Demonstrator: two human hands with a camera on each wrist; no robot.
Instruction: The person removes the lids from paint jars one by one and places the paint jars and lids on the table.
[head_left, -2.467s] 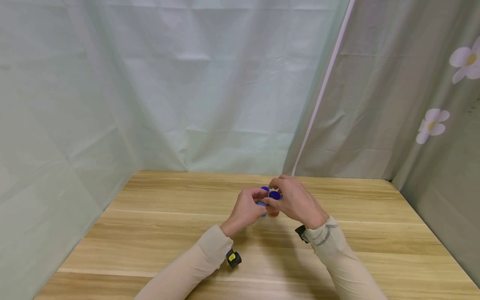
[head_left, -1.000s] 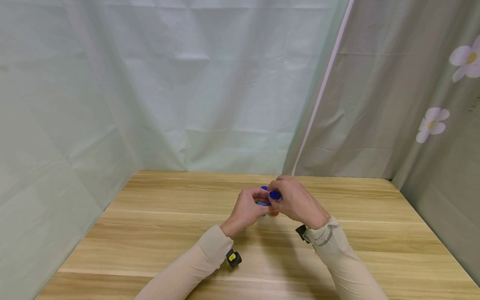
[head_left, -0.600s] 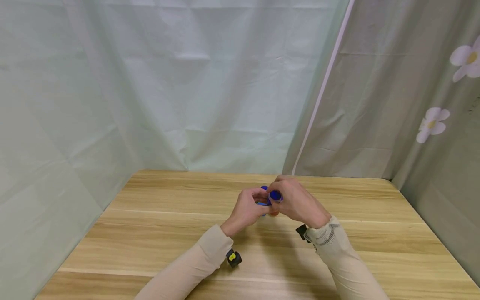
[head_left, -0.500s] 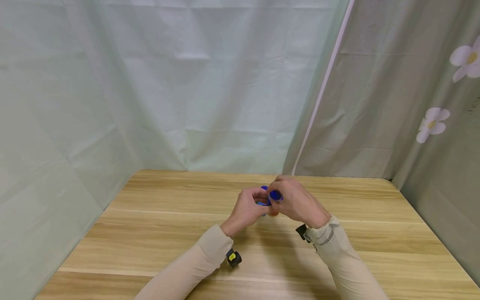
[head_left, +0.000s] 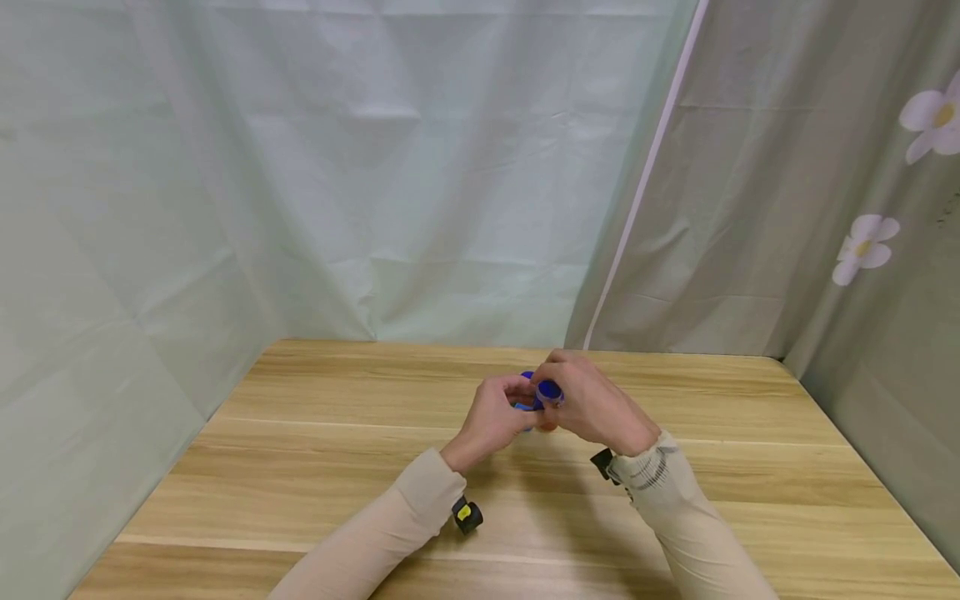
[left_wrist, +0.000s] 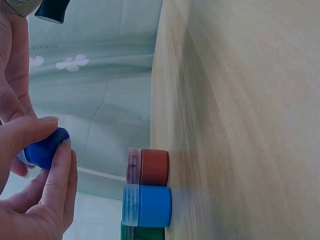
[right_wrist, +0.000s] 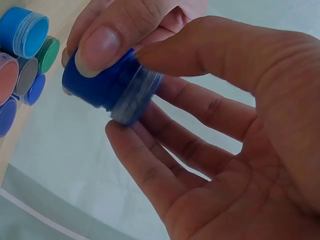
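Observation:
Raised above the table is a small dark blue paint jar [right_wrist: 90, 82] with a clear ribbed lid [right_wrist: 136, 97]. My left hand [head_left: 491, 421] pinches the jar's body between thumb and fingers. My right hand [head_left: 596, 404] grips the lid end, its thumb at one side and fingertips at the other, as the right wrist view shows. The lid sits on the jar, tilted toward my right palm. In the head view both hands meet over the group of jars and hide most of them.
Several jars stand close together on the wooden table [head_left: 337, 467]: red [left_wrist: 155, 167], light blue [left_wrist: 155, 206], green [right_wrist: 49, 55], grey [right_wrist: 26, 75] and darker blue [right_wrist: 36, 90]. Pale curtains [head_left: 450, 167] hang behind and beside the table.
My right fingers, lifted apart 2.5 s ago, have come in round the lid. The lid's tilt has shifted slightly since. My left hand has stayed in place.

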